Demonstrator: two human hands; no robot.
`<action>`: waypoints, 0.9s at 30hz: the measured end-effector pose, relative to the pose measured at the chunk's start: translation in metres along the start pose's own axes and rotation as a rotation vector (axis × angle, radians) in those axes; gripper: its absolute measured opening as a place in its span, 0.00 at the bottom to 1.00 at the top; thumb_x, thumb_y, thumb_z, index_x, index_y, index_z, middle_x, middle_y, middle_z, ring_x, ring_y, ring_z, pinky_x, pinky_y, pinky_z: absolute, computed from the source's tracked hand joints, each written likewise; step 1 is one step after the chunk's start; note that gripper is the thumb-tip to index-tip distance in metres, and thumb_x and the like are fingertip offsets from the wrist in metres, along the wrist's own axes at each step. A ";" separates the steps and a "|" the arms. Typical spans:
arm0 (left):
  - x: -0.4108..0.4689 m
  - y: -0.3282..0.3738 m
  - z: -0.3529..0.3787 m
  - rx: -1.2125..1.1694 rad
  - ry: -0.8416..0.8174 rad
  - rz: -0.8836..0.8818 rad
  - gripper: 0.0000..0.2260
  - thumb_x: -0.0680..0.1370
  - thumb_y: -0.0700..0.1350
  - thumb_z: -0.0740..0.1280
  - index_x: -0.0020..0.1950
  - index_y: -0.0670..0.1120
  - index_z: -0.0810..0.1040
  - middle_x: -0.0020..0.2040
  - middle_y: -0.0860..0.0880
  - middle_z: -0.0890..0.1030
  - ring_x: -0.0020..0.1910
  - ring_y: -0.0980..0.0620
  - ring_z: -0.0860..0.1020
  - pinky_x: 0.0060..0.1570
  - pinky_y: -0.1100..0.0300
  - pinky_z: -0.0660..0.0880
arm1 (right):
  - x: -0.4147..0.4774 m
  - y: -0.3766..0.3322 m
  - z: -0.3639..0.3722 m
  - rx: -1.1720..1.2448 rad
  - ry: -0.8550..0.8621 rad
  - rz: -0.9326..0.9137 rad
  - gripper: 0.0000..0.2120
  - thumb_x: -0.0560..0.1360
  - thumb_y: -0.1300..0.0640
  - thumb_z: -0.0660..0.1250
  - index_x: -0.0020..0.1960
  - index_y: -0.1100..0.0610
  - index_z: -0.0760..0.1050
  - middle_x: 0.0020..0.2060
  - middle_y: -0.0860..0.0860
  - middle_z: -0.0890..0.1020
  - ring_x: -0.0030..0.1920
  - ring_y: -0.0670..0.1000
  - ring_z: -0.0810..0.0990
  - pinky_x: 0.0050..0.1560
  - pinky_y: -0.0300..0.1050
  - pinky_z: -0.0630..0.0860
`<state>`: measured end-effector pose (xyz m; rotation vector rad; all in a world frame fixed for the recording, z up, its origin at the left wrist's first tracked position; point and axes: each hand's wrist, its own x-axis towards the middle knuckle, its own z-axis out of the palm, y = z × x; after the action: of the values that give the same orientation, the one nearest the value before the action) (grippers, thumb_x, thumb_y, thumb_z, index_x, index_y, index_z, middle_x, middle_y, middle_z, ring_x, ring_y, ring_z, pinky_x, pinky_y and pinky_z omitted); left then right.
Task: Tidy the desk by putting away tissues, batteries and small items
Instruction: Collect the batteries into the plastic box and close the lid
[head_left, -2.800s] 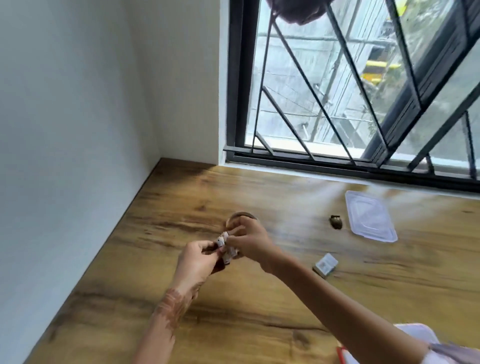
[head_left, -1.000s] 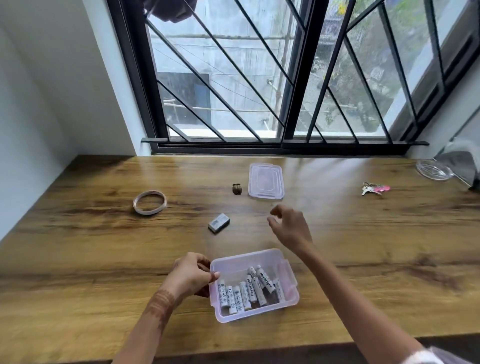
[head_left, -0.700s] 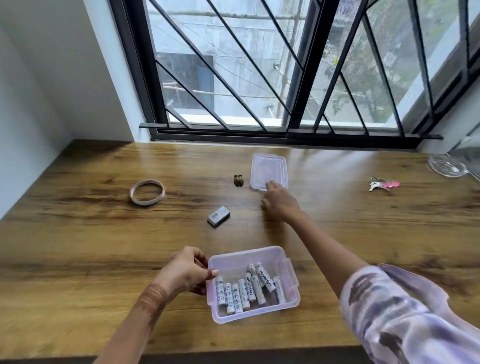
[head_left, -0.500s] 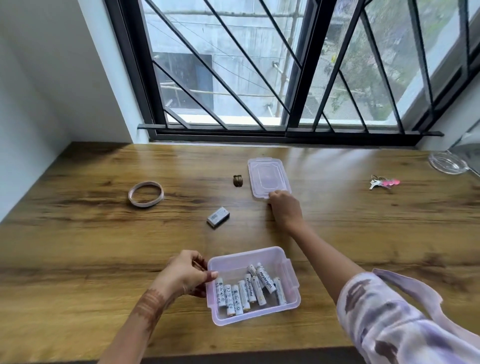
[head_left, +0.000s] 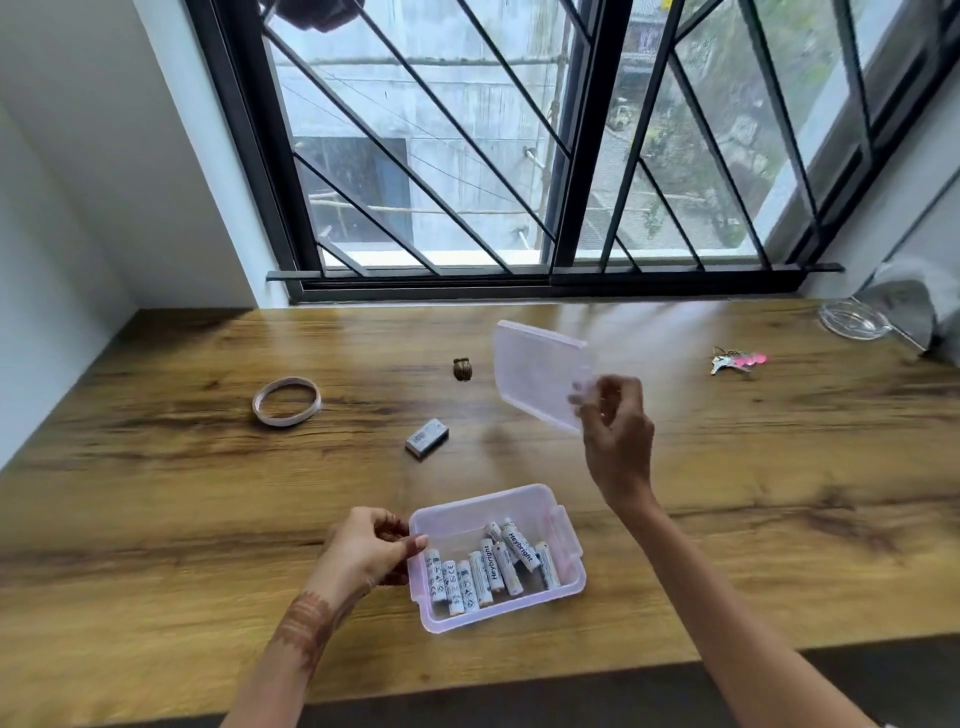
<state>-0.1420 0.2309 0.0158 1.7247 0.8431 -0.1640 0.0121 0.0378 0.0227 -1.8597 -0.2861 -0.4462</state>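
Right grip (head_left: 615, 431) pinches blurred lid (head_left: 537, 379).

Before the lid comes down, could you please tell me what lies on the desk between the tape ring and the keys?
In the head view, a small brown trinket sits on that stretch between tape ring and keys; the lifted lid, in the right hand, also crosses it.

Clear box (head_left: 563, 540), no lid on, near desk's front edge; white batteries (head_left: 488, 569) lie inside. Clear lid (head_left: 535, 376) held up, tilted, w/ right hand (head_left: 615, 434).
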 end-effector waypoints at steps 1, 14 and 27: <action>-0.002 -0.003 0.002 -0.011 0.042 0.021 0.06 0.69 0.37 0.73 0.41 0.41 0.77 0.40 0.41 0.82 0.38 0.45 0.82 0.38 0.52 0.82 | -0.001 -0.007 -0.007 0.149 0.053 0.085 0.02 0.78 0.58 0.61 0.47 0.54 0.68 0.41 0.56 0.83 0.40 0.56 0.83 0.41 0.52 0.81; -0.026 -0.028 0.016 -0.269 0.192 0.170 0.12 0.78 0.50 0.62 0.40 0.47 0.81 0.38 0.49 0.84 0.37 0.51 0.82 0.35 0.62 0.77 | -0.052 0.003 -0.041 0.420 -0.279 0.765 0.09 0.78 0.65 0.59 0.48 0.64 0.78 0.36 0.55 0.82 0.32 0.49 0.81 0.32 0.41 0.79; -0.030 -0.036 0.023 -0.266 0.162 0.198 0.11 0.69 0.45 0.74 0.48 0.48 0.77 0.44 0.48 0.82 0.43 0.52 0.81 0.32 0.66 0.77 | -0.092 -0.005 -0.024 0.158 -0.284 0.654 0.08 0.79 0.58 0.59 0.53 0.56 0.76 0.46 0.52 0.81 0.46 0.50 0.80 0.38 0.40 0.77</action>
<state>-0.1788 0.2003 -0.0048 1.5724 0.7674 0.2153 -0.0763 0.0190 -0.0067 -1.7382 0.1043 0.2821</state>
